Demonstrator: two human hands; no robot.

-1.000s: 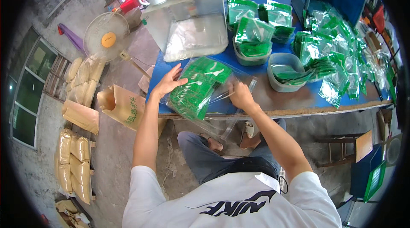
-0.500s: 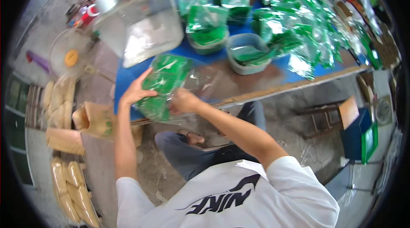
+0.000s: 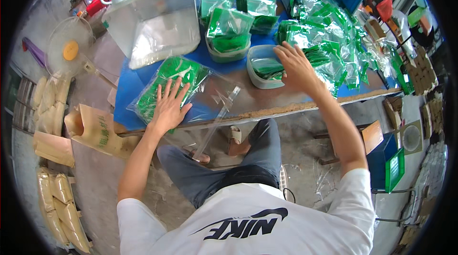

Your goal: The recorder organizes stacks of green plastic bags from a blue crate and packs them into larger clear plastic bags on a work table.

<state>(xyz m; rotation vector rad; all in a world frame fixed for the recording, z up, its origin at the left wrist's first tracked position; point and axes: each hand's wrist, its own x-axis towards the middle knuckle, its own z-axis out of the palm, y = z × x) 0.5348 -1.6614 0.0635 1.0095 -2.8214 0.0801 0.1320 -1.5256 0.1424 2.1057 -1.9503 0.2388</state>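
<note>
Two bare hands reaching over a blue-topped table (image 3: 123,111), seen from above, as on a clock face with 12 at the table's far side. At 9 o'clock, the left hand (image 3: 168,111), palm down with fingers spread wide, resting on a clear plastic bag packed with green packets (image 3: 177,68). That bag at 10 o'clock, lying flat and slanted near the table's front edge, its unfilled clear end pointing toward the middle. At 2 o'clock, the right hand (image 3: 301,72), open with fingers extended and slightly parted, above the right rim of a translucent tub (image 3: 265,83) with green packets inside; impossible to tell whether touching. At 12 o'clock, a second tub (image 3: 228,57), heaped with green-and-clear packets. Beyond the right hand, toward 2 o'clock, a large loose pile of similar packets (image 3: 329,23). At 11 o'clock, a stack of clear plastic sheets (image 3: 167,38). Off the table, a standing fan (image 3: 71,50) at 10 o'clock and an open brown paper sack (image 3: 98,128) near 9.
</note>
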